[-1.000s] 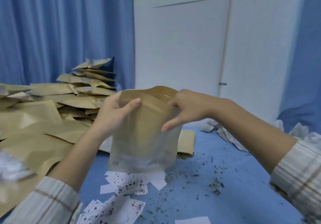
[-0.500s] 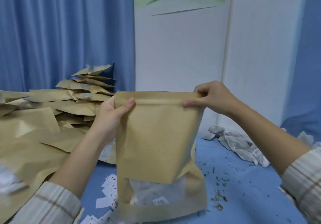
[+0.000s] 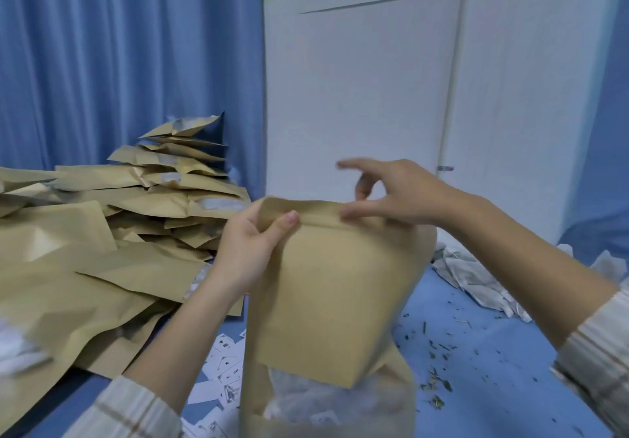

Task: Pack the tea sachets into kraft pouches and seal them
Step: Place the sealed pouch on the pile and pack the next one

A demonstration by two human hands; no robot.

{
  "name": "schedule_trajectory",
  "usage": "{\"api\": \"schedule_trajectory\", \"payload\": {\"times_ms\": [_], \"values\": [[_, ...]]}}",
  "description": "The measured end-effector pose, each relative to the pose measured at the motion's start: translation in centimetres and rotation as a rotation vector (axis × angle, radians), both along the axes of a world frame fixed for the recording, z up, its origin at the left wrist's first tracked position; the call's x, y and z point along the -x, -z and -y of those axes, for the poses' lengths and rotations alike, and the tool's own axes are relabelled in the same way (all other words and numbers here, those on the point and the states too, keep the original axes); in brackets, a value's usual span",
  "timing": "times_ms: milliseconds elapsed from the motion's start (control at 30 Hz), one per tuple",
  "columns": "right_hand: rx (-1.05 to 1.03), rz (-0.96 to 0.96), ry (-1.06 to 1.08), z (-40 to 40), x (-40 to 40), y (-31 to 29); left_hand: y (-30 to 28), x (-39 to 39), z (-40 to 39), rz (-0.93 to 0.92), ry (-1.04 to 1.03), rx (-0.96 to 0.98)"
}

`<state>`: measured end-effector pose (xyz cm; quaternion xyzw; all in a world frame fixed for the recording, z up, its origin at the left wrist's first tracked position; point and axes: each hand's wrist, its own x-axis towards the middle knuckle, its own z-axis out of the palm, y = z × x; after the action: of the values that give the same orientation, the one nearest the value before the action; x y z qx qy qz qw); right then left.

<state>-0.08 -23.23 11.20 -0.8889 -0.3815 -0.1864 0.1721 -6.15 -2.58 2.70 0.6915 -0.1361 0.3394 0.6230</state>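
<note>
The left hand (image 3: pixel 253 250) is gripping the top left corner of the kraft pouch (image 3: pixel 335 288), thumb pressing on the near face just under the top edge and the fingers curling round behind it. The forearm is rising from a striped sleeve (image 3: pixel 126 410) at the lower left of the pouch. The right hand (image 3: pixel 391 196) is reaching in from the right of the pouch with its fingers spread and mostly straight; the lower fingertips are touching the top strip of the pouch near its middle, while the index finger is lifting clear above it. It is holding nothing.

The pouch is standing upright between the two hands, its upper part folding forward over a clear window (image 3: pixel 326 400) at its base, through which pale tea sachets are showing dimly. The pouch is resting on the blue bench (image 3: pixel 493 386).

Left of the pouch, a large pile of flat kraft pouches (image 3: pixel 102 250) is covering the bench. Beside its lower left, small white printed labels (image 3: pixel 224 369) are lying scattered. Right of the pouch, loose tea sachets (image 3: pixel 473 277) are lying in a heap, with tea crumbs (image 3: pixel 439 383) strewn nearer. Behind the pouch, a white panel (image 3: pixel 357 97) is standing before blue curtains (image 3: pixel 119 63).
</note>
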Motion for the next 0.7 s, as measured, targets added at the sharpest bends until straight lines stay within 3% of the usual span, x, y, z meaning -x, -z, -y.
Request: {"api": "schedule_trajectory", "payload": {"times_ms": [233, 400, 700], "values": [[0.047, -0.06, -0.148, -4.3, 0.1, 0.5, 0.1, -0.1, 0.4, -0.025, -0.092, 0.031], [-0.025, -0.038, -0.139, -5.2, -0.3, 1.3, 1.2, 0.0, -0.1, 0.001, -0.285, 0.105], [-0.015, 0.017, -0.108, -6.0, 0.1, 2.0, 1.1, -0.5, 0.2, 0.086, -0.426, 0.147]]}}
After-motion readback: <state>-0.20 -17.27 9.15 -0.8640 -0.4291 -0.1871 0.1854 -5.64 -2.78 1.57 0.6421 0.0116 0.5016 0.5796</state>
